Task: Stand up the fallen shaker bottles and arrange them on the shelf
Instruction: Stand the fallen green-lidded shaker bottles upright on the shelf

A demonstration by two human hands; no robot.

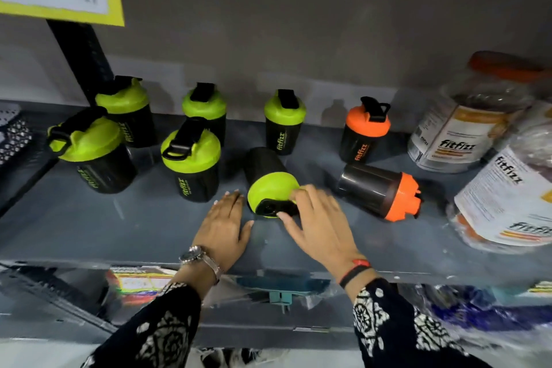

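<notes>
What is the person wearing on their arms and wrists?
Both arms have black sleeves with a white swirly, flowery print. The left hand has a silver metal watch on its wrist. The right hand has two thin bands on its wrist, a red one and a black one. The hands are bare, with no gloves.

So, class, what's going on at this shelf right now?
A person is tidying shaker bottles on a grey shelf. Both hands reach for the fallen green-lidded shaker: the left hand is open beside its lid, and the right hand touches the lid without gripping it yet. A fallen orange-lidded shaker lies to the right. Six others already stand upright behind.
</notes>
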